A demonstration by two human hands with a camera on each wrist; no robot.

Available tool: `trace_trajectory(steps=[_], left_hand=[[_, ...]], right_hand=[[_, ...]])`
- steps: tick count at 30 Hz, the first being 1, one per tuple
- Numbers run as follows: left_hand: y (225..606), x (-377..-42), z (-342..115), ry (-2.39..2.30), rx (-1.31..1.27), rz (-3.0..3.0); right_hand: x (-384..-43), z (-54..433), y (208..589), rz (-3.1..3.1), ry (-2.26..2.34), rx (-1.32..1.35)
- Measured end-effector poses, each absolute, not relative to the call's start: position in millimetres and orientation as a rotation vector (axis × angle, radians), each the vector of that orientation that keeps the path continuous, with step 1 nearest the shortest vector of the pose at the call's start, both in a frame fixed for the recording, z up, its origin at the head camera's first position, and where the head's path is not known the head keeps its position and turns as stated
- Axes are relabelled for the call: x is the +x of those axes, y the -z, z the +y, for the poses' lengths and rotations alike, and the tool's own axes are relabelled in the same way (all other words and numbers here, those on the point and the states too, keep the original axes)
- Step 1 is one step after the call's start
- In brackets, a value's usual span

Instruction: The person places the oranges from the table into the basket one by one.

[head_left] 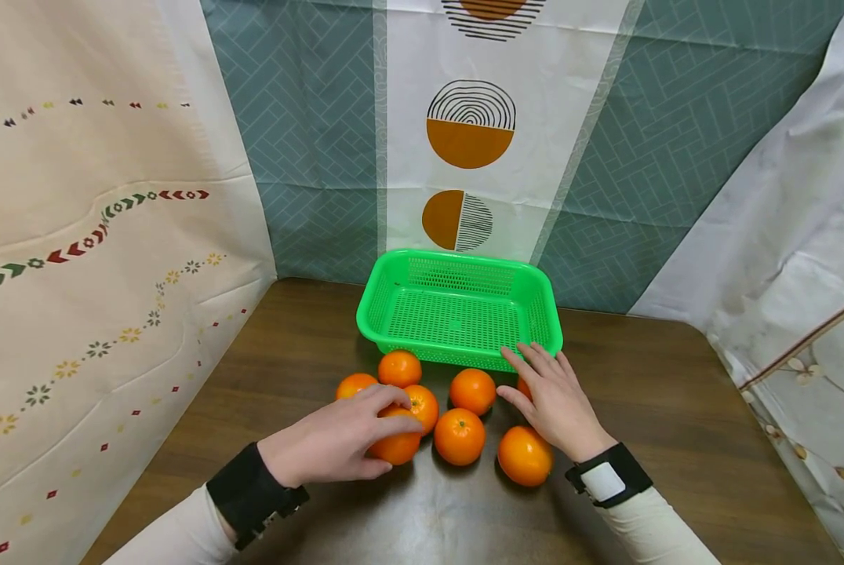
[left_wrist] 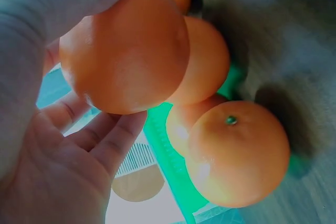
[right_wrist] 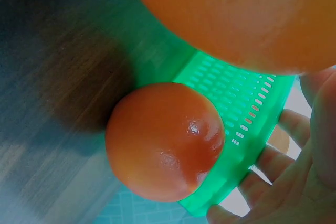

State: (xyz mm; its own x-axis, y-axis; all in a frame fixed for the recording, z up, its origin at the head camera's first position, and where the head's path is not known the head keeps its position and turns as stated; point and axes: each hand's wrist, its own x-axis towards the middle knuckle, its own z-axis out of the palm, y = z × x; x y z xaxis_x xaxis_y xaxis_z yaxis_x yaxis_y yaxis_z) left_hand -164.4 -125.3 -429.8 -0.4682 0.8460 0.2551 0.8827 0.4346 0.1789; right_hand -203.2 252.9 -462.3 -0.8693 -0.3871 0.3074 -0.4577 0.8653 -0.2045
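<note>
My left hand [head_left: 344,439] grips an orange [head_left: 396,438], thumb on the near side and fingers on the far side. The left wrist view shows this orange [left_wrist: 126,48] between thumb and fingertips. More oranges sit close by, one with a green stem end [left_wrist: 239,156]. Over on the right, my right hand [head_left: 552,400] reaches with spread fingers toward the front right corner of a green plastic basket [head_left: 372,314]. An orange [right_wrist: 165,142] lies beside the basket wall, partly hidden by that hand in the head view. Another orange [head_left: 525,457] rests near the right wrist.
The perforated basket stands at the back of the brown wooden table [head_left: 648,377], against a hanging patterned cloth [head_left: 323,141]. Two oranges [head_left: 460,437] [head_left: 473,391] lie between the hands. A cream embroidered cloth [head_left: 111,275] borders the left side, a white cloth [head_left: 782,235] the right.
</note>
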Motion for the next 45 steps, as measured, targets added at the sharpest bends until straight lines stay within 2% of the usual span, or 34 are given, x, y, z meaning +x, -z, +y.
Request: trace_trajectory(steps=[14,45], left_hand=[[416,-187,-124,0.591,-1.448,-2.502],[404,-279,-108,0.670,-0.865,-2.574]], right_hand=[[-202,254,463,-2.796,-0.408,0.627],[-202,254,466,-2.753,-0.383,0.656]])
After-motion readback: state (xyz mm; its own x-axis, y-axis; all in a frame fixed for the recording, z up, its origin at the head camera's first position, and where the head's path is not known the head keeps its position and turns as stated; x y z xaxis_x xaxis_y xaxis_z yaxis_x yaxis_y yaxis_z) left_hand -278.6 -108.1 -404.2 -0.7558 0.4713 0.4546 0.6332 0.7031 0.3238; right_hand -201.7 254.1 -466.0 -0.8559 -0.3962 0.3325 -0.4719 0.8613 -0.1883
